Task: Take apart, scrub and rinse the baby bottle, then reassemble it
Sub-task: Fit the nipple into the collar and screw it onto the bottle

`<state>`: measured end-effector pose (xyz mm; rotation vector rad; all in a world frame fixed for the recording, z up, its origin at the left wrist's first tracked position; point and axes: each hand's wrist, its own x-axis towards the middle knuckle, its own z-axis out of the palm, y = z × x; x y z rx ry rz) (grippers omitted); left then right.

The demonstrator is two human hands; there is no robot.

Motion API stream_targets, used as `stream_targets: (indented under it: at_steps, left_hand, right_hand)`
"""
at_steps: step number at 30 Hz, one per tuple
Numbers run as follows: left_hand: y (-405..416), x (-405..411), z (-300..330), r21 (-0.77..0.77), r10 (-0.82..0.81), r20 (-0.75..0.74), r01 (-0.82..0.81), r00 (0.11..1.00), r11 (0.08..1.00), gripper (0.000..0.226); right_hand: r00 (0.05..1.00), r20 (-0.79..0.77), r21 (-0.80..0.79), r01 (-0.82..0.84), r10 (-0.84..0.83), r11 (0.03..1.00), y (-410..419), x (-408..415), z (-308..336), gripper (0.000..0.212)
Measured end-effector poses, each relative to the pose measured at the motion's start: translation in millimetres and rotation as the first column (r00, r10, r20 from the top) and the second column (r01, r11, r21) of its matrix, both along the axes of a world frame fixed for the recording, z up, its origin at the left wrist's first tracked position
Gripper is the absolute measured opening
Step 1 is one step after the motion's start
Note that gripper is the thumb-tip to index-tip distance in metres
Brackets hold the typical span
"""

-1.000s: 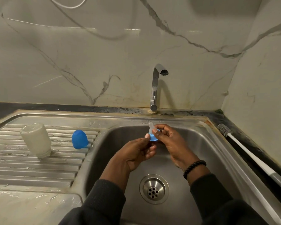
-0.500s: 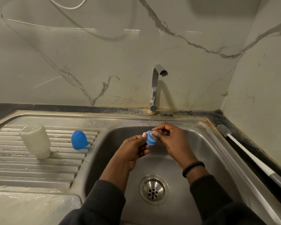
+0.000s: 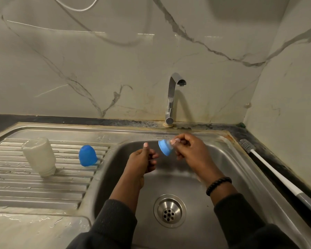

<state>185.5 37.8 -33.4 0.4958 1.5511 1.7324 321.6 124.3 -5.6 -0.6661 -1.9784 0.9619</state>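
Over the sink basin (image 3: pixel 228 169), just in front of the tap (image 3: pixel 171 97), the right hand (image 3: pixel 190 151) is pinching the blue collar ring (image 3: pixel 164 147) with its clear teat, the fingertips (image 3: pixel 174 141) closing on the teat end. The ring's axis is lying roughly level, tilting a little downward, with the wide blue rim pointing toward the left hand and the teat end pointing back into the right grip. The left hand (image 3: pixel 142 160) is hanging just beside the ring without touching it, its grip holding nothing, fingers loosely curling and the thumb (image 3: pixel 145 147) sticking upward.

To the left of the basin, on the ribbed drainboard (image 3: pixel 25 186), the bottle body (image 3: pixel 39 156) is standing upside down, mouth on the ribs, its long axis upright and leaning slightly. The blue cap (image 3: pixel 87 155) is sitting between the bottle body and the basin, dome side up. To the right of the basin, on the dark counter (image 3: pixel 269 151), the bottle brush (image 3: pixel 269 169) is lying with its bristle head pointing toward the back wall and its handle running toward the person. The drain strainer (image 3: pixel 169 210) is sitting in the basin floor, between the two dark sleeves.
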Motion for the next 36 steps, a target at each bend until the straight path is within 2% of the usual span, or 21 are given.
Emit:
stream_targets:
  at_steps: [2, 3, 4, 5, 6, 7, 9, 10, 12, 15, 18, 21, 28, 30, 33, 36]
  left_hand:
    - [1, -4, -2, -0.043, 0.046, 0.066, -0.043, 0.997, 0.998, 0.039]
    - [1, -6, -3, -0.068, 0.068, 0.088, -0.062, 0.994, 0.996, 0.039]
    - [1, -8, -5, -0.093, 0.087, 0.097, -0.078, 0.992, 0.993, 0.038]
    - [2, -9, -7, -0.117, 0.1, 0.091, -0.089, 0.991, 0.989, 0.037]
    - [2, -10, -8, -0.139, 0.107, 0.076, -0.096, 0.991, 0.986, 0.036]
    - [2, -10, -10, -0.159, 0.109, 0.062, -0.098, 0.992, 0.982, 0.035]
    - [3, -10, -10, -0.178, 0.093, 0.046, -0.083, 0.995, 0.98, 0.033]
    - [3, -9, -10, -0.181, 0.081, 0.042, -0.073, 0.996, 0.981, 0.032]
    - [3, -6, -10, -0.175, 0.051, 0.001, -0.049, 0.999, 0.983, 0.028]
    - [0, -4, -12, -0.192, 0.036, -0.164, -0.068, 0.986, 0.979, 0.02]
    - [-4, -3, -13, -0.196, 0.057, -0.303, -0.12, 0.951, 0.973, 0.019]
    - [-12, 0, -7, -0.188, 0.095, -0.445, -0.197, 0.891, 0.962, 0.009]
    - [-34, 13, 8, -0.092, 0.156, -0.553, -0.247, 0.818, 0.965, 0.01]
    - [-45, 12, 12, -0.061, 0.179, -0.576, -0.261, 0.797, 0.963, 0.007]
    - [-66, 6, 14, -0.036, 0.189, -0.639, -0.275, 0.746, 0.961, 0.006]
    - [-89, -6, 12, -0.036, 0.204, -0.7, -0.319, 0.685, 0.947, 0.002]
  right_hand:
    - [0.996, -0.06, -0.014, -0.073, 0.072, 0.997, 4, 10, -4, 0.012]
    - [0.999, -0.016, -0.069, -0.051, 0.05, 0.996, 7, 13, -9, 0.014]
    - [0.994, 0.103, -0.155, -0.026, 0.043, 0.987, 10, 15, -19, 0.015]
    - [0.981, 0.193, -0.311, 0.044, 0.018, 0.949, 11, 17, -28, 0.019]
    - [0.944, 0.323, -0.306, 0.176, -0.071, 0.936, 13, 18, -33, 0.023]
    - [0.921, 0.382, -0.249, 0.181, -0.076, 0.951, 14, 16, -34, 0.023]
    - [0.945, 0.327, -0.257, 0.08, 0.009, 0.963, 15, 15, -35, 0.018]
    - [0.947, 0.322, -0.263, 0.076, 0.013, 0.962, 15, 13, -35, 0.016]
    - [0.913, 0.406, -0.206, 0.138, -0.044, 0.969, 11, 11, -37, 0.015]
    - [0.963, 0.27, -0.274, 0.079, -0.002, 0.958, 6, 6, -38, 0.018]
    - [0.991, 0.105, -0.315, 0.114, -0.085, 0.942, 0, 0, -29, 0.021]
    - [0.992, 0.028, -0.386, 0.123, -0.122, 0.914, -15, -7, -33, 0.021]
    - [0.973, -0.094, -0.525, 0.132, -0.212, 0.841, -53, -27, -29, 0.015]
    - [0.973, -0.073, -0.469, 0.162, -0.221, 0.868, -65, -33, -27, 0.012]
    - [0.969, 0.007, -0.25, 0.242, -0.248, 0.938, -86, -43, -20, 0.009]
    - [0.962, -0.006, -0.183, 0.268, -0.274, 0.946, -103, -52, -17, 0.011]
